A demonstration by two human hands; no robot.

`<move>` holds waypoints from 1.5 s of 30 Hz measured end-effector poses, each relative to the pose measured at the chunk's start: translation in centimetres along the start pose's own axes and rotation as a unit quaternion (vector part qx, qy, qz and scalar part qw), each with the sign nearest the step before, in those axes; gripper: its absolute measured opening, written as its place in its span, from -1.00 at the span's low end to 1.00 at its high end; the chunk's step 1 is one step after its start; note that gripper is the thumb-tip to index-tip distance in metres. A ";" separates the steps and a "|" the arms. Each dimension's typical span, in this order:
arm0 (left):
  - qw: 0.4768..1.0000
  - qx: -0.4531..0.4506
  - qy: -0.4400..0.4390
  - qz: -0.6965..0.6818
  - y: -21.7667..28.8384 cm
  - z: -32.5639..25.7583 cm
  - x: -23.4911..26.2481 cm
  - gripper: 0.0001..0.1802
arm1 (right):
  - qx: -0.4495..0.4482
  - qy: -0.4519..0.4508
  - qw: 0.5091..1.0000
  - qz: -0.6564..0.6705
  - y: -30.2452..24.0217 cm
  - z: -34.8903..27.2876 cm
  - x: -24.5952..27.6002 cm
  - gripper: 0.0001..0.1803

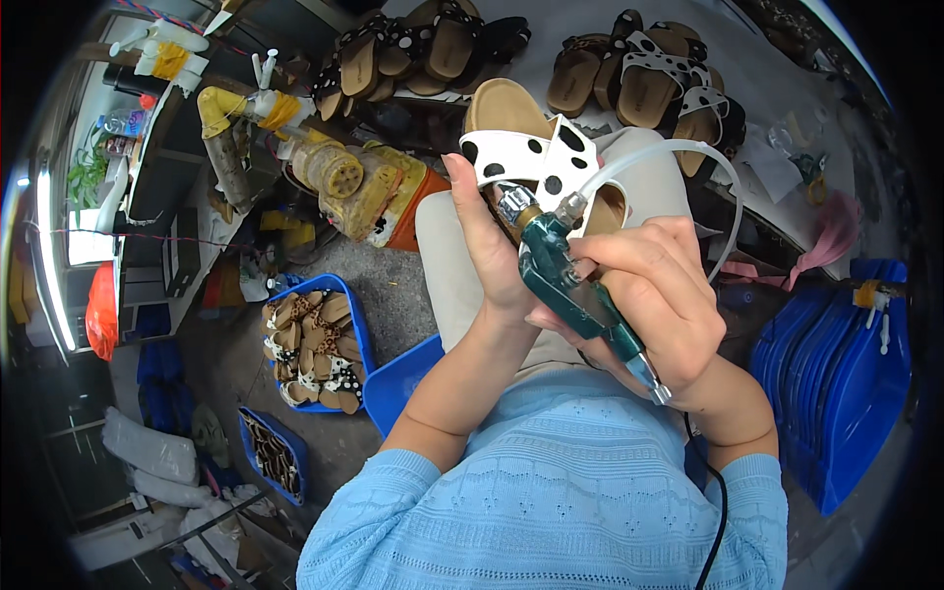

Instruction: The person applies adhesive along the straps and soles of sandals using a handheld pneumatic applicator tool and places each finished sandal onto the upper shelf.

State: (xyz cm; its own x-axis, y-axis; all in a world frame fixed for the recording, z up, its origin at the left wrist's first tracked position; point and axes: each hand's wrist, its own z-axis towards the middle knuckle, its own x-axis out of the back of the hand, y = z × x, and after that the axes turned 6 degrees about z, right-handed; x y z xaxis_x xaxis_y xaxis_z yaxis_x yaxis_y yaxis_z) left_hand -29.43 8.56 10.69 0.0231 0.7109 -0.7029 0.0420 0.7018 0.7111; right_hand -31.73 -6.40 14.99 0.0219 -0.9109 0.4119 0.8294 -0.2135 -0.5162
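My left hand [497,251] supports a sandal [506,108] from its left side, with the thumb sticking up and the other fingers hidden behind it. White straps with black dots cross over the sandal's tan footbed. My right hand [659,290] is wrapped round a dark green spray gun [553,258] with a metal nozzle. Its nozzle end lies in front of the straps; whether it touches them I cannot tell. A clear hose [723,162] joins the gun near the nozzle and curves off to the right.
Dotted sandals [447,49] stand on the bench at the far side, with more sandals [649,88] to their right. Left of my knees is a stained yellow and orange machine [369,182]. Blue bins [366,329] of sandals sit on the floor; stacked blue trays [836,383] stand at right.
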 end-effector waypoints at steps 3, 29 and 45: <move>1.000 -0.001 0.029 0.013 0.0 0.1 0.2 -0.07 | 0.012 0.025 1.000 0.015 0.5 0.0 -0.6 -0.60; 0.998 0.005 0.054 -0.036 -0.4 0.3 -0.7 -0.03 | -0.025 -0.022 0.999 0.031 -0.4 -0.3 1.0 -0.61; 0.984 -0.029 -0.112 0.134 0.5 0.1 4.0 0.36 | -0.320 0.055 0.895 0.306 -1.6 0.1 5.1 -0.70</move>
State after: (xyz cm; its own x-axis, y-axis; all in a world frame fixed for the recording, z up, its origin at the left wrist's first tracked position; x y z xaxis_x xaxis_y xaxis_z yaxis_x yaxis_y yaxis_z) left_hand -29.26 11.76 8.25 0.2452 0.8473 -0.4712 -0.0527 0.4970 0.8662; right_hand -32.87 -10.69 17.95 0.2778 -0.9483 -0.1534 0.1915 0.2112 -0.9585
